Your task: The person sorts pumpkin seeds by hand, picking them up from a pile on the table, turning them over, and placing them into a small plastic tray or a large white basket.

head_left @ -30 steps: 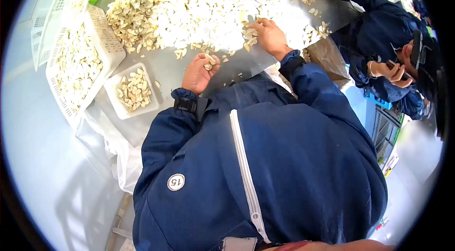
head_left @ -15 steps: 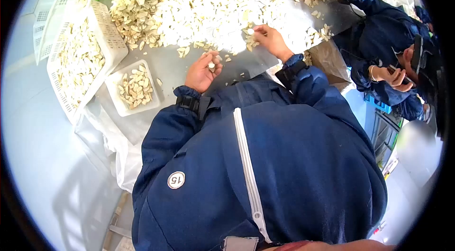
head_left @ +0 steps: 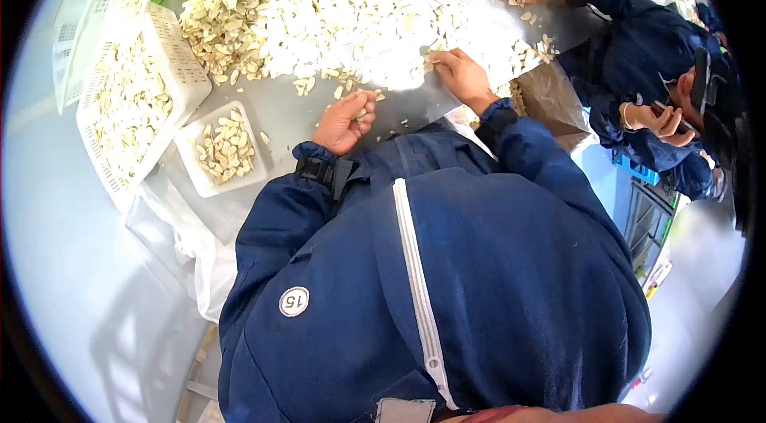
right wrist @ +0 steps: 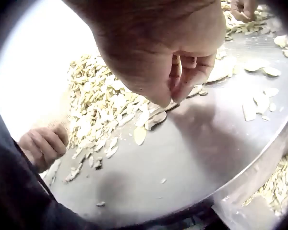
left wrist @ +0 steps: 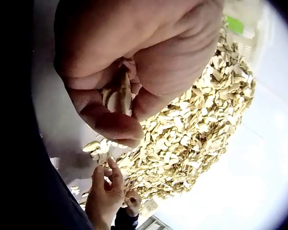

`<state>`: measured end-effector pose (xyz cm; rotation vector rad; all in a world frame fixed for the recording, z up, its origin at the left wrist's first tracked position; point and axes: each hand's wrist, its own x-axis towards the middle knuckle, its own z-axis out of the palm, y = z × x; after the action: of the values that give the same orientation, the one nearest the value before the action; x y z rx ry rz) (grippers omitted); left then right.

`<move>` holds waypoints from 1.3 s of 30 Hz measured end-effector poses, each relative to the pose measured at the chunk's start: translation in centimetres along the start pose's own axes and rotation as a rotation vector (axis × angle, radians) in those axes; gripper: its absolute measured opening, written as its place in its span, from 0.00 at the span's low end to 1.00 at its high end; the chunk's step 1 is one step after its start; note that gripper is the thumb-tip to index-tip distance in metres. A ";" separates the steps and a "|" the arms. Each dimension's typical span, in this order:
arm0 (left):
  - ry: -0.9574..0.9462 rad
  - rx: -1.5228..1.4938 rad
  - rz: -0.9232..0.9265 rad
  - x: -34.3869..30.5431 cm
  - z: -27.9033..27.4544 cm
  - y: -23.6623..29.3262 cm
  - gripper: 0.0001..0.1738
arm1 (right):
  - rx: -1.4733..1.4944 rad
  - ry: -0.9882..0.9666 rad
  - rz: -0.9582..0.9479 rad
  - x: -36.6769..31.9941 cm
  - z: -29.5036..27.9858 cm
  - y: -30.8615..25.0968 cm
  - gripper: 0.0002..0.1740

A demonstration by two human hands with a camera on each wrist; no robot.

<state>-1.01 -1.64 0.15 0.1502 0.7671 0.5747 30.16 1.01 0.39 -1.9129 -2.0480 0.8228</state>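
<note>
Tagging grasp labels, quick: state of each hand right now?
Left hand: closed, holding at least one pale slice.
Right hand: thumb and fingertips together at the edge of the pile; can't tell whether they pinch a slice.

A smooth grey tabletop with a metallic sheen (right wrist: 139, 167) is covered across its far part by a broad heap of thin, pale cream slices (head_left: 343, 24). Along the heap's near edge, the bare surface is dotted with loose slices (right wrist: 261, 101) and small crumbs (right wrist: 101, 204). A square, shallow white plastic tray (head_left: 196, 171), partly filled with slices, is placed near the heap.
</note>
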 end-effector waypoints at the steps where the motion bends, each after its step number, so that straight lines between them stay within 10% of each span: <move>1: 0.045 0.012 -0.003 -0.2 0.5 0.2 0.15 | -0.018 0.041 -0.028 0.4 -0.3 -0.8 0.13; 5: 0.062 0.051 0.023 -0.7 1.5 0.7 0.15 | -0.131 0.151 -0.117 1.6 0.8 1.0 0.11; 13: 0.076 -0.062 0.034 -0.4 0.8 0.5 0.15 | 0.801 -0.127 0.354 1.2 0.8 1.7 0.15; 23: 0.107 0.291 0.084 2.2 4.4 2.0 0.17 | 1.125 -0.374 0.290 1.8 0.1 -3.3 0.11; 36: 0.191 0.140 0.145 3.4 3.0 1.7 0.09 | 0.679 -0.676 0.209 2.0 2.4 -1.8 0.20; 39: 0.191 0.063 0.167 2.9 3.1 1.7 0.08 | 0.330 -0.229 0.143 2.2 2.3 1.1 0.20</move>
<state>2.07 1.62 1.14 0.2209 0.9648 0.7304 29.59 2.58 -2.58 -1.8628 -1.7625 1.3760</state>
